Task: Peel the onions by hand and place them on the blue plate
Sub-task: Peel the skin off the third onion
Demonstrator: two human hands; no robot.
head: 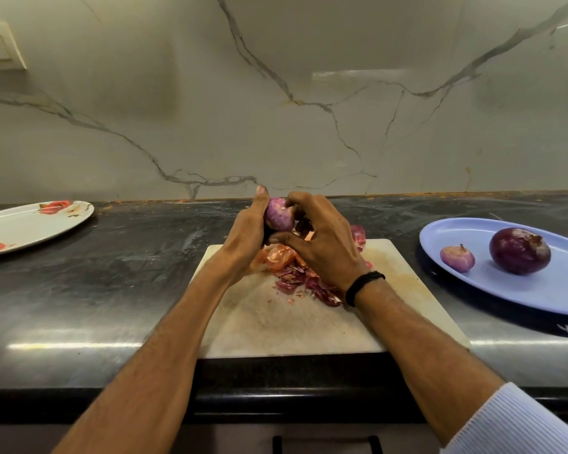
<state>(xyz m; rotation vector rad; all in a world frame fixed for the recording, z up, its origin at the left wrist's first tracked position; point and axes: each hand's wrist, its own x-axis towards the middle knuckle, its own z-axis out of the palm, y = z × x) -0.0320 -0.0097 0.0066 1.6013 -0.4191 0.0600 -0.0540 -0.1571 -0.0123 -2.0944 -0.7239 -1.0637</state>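
Observation:
My left hand (248,229) grips a partly peeled purple onion (277,217) above the far edge of the white cutting board (276,322). My right hand (318,237) is against the onion's right side, its fingers curled and pinching at the skin there. A heap of orange and purple onion peels (295,270) lies on the board under my hands. At the right, the blue plate (538,290) holds a small pale peeled onion (457,258) and a large dark purple onion (519,250).
A white plate with red flower print (30,224) sits at the far left on the dark stone counter (112,273). A marble backsplash rises behind. The counter's front edge runs just below the cutting board.

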